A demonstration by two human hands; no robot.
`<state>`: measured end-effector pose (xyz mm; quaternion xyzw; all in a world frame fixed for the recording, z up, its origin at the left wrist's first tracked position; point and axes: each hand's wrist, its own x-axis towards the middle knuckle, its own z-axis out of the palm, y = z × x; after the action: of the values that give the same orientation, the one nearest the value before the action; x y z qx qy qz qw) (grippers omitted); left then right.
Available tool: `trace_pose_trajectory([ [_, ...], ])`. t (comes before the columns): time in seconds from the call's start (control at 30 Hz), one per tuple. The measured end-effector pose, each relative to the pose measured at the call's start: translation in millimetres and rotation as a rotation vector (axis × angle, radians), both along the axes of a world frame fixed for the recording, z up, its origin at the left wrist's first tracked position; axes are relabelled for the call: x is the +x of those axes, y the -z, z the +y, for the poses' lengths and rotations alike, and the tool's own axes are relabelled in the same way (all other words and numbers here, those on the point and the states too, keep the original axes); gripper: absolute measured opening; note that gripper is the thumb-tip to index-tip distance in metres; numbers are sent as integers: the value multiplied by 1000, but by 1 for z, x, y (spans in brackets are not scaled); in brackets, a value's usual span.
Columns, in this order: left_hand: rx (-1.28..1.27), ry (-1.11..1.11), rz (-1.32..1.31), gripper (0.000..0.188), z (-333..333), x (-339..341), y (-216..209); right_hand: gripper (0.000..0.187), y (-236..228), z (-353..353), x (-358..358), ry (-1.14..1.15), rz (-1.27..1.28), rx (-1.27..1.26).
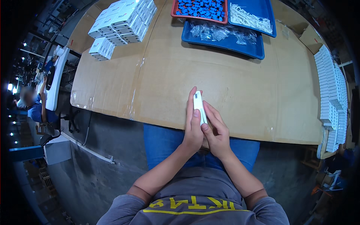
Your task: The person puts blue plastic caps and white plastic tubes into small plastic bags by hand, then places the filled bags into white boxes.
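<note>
hands: left hand (193, 125), right hand (216, 129) clamp white box (198, 106) | near table edge (165, 125) | bare cardboard ahead

Materials and finishes at the packing table.
Matt brown cardboard sheets (240, 86), joined by glossy clear tape (135, 93), cover the table; the slim box (199, 107) between the left hand (192, 129) and right hand (216, 131) looks like smooth white card. 2 blue trays (225, 42) and 1 red tray (176, 14) appear smooth plastic; the bags (217, 33) are shiny clear film.
</note>
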<state>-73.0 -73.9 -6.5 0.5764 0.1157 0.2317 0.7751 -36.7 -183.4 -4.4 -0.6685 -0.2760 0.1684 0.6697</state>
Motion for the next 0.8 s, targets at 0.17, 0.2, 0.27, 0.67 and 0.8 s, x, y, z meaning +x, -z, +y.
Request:
trace_pose_trajectory([
  [0.17,150,-13,-12,89,0,-3,-3,51,-5,1,-7,33,-146,20],
  [0.2,109,-8,-8,91,0,-3,-5,50,-5,1,-6,37,-222,-9],
  [0.27,66,-1,-30,92,-1,-5,-11,50,-11,2,-8,47,-245,-27],
  [0.67,-5,1,-85,102,-9,-10,-20,48,-19,4,-22,99,-329,15],
  [0.8,-10,-9,-42,102,-10,-10,-22,48,-15,4,-20,113,-367,26],
])
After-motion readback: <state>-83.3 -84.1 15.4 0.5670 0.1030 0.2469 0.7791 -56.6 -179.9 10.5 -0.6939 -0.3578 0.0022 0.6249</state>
